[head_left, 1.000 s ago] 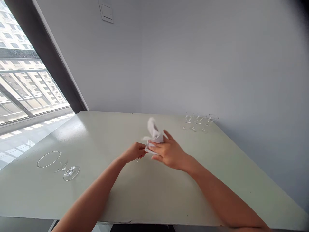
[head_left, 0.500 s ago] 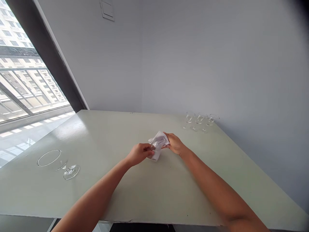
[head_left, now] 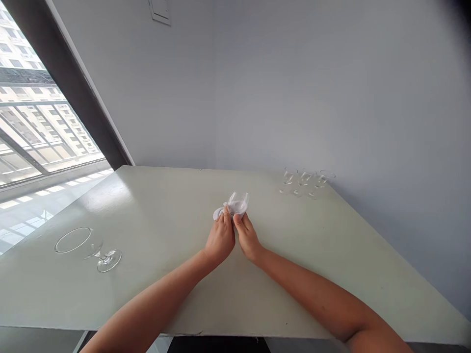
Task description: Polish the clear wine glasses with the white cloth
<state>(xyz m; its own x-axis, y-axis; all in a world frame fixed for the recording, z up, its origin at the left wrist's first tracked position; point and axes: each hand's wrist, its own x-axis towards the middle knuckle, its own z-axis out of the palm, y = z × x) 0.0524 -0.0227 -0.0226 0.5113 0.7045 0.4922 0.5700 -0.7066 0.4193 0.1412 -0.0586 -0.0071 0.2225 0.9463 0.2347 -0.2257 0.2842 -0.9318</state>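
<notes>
Between my two hands, over the middle of the table (head_left: 176, 196), is a clear glass (head_left: 241, 202) with its bowl pointing away from me. A white cloth (head_left: 218, 214) wraps its lower part and sticks out on the left. My left hand (head_left: 221, 234) is closed on the cloth at the base of the glass; the stem is hidden there. My right hand (head_left: 248, 237) cups the bowl from the right and below, with cloth between it and the glass.
A larger stemmed glass (head_left: 109, 260) stands at the left of the table. Three small stemmed glasses (head_left: 304, 177) are grouped at the back right, near the wall (head_left: 331, 98). A window (head_left: 37, 122) is beyond the left edge.
Both hands have drawn together, and my right hand has swung down and nearer to me. The glass bowl now shows out of the cloth, which has shifted to the left.
</notes>
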